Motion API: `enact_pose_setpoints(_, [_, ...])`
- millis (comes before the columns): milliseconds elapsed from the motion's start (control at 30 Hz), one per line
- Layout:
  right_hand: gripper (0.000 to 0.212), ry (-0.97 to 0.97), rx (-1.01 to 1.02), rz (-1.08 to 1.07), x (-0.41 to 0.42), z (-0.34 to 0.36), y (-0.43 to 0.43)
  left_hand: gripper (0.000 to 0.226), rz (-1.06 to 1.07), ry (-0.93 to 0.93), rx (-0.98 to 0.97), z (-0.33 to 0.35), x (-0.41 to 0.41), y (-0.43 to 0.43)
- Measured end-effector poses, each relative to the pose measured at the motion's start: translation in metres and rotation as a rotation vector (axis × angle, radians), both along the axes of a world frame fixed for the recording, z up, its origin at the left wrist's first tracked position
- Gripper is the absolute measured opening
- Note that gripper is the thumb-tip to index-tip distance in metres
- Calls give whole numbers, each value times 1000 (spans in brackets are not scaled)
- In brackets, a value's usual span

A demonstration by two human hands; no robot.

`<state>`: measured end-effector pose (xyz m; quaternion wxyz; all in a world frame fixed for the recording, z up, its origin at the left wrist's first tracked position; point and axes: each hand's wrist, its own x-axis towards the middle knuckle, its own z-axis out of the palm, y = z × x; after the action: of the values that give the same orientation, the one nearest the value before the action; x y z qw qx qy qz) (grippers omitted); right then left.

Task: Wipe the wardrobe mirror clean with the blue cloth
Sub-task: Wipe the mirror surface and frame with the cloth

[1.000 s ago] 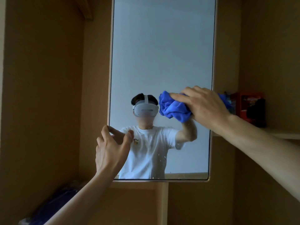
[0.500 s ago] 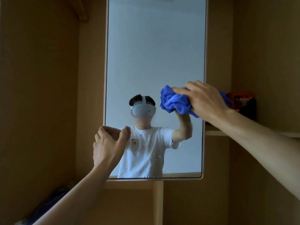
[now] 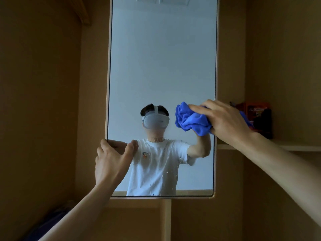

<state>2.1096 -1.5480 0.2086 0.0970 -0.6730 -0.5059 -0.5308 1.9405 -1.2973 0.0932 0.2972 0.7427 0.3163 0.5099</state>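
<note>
While the left hand [image 3: 111, 164] pinches the left edge of the wardrobe mirror [image 3: 161, 63] to steady it, thumb on the glass and fingers curled round the frame, the right hand [image 3: 224, 119] is clenched around the bunched-up blue cloth [image 3: 191, 119] and pressing it against the glass near the right edge, roughly mid-height. So both hands are busy: 1 bracing, 1 scrubbing.

Looks like we're mid-wipe. The lower part of the glass has a bunch of little droplets and streaks [image 3: 161, 171] on it, mostly below the cloth, while the upper half looks pretty clear to me, though I can't tell for sure from here.

Next move, I'd guess, is dragging the cloth down and across through that spotty lower area, keeping firm, even pressure. The left hand probably needs to keep holding, since the mirror seems to sit on a door that could swing. Thumb smudges near that grip will want a pass too.

Some red stuff on a shelf [image 3: 295, 146] sits behind the right wrist, not in the way.
</note>
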Motion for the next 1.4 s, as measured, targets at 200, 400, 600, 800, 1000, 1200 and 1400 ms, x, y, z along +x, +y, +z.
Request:
enact_pose_setpoints(200, [45,43,-9,6,0,-24,-3,105,-29,-9,-28,3,-3,-6])
enact_pose_setpoints(400, [50,74,-18,-10,-6,-33,-6,82,-58,3,-22,2,-9,-2])
enact_pose_setpoints(600, [17,299,349,-94,7,-20,-1,96,-100,22,-2,3,-18,-2])
enact_pose_setpoints(800, [8,332,559,-60,18,-20,2,105,-129,22,24,6,-22,1])
enact_pose_setpoints(1000, [10,350,619,-48,17,-26,14,102,-139,23,45,1,-21,8])
enact_pose_setpoints(1200, [7,331,649,-47,14,-24,24,93,-150,1,47,-1,-18,13])
enact_pose_setpoints(1400, [22,277,566,-5,-7,-22,48,85,-164,-14,58,-5,-16,20])
